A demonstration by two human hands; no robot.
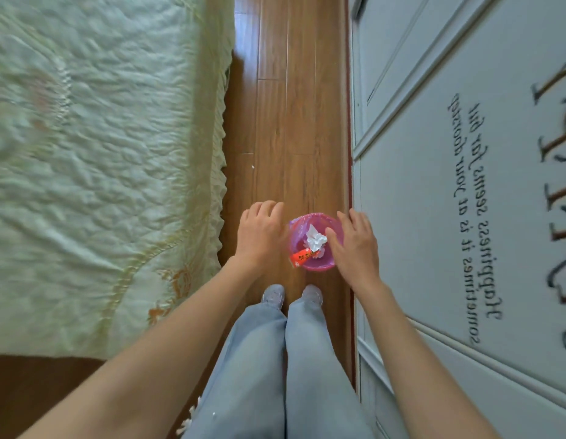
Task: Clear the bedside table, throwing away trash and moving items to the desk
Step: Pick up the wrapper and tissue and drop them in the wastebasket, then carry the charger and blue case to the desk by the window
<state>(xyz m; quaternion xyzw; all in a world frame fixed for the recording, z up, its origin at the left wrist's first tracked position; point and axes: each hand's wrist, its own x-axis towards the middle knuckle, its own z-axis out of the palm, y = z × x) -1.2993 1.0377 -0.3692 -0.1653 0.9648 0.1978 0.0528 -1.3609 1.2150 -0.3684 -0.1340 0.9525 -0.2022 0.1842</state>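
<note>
A small pink trash bin (319, 264) lined with a clear bag stands on the wooden floor just ahead of my feet. Inside it lie a crumpled white tissue (315, 239) and an orange-red wrapper (302, 257) that leans on the near-left rim. My left hand (261, 234) hovers just left of the bin, fingers apart and holding nothing. My right hand (354, 245) hovers over the bin's right edge, fingers spread, also holding nothing. The bedside table and the desk are out of view.
A bed with a pale green quilted cover (101, 169) fills the left side. A white panelled wall (465, 185) with black lettering runs along the right. A narrow strip of wooden floor (285, 106) leads ahead between them.
</note>
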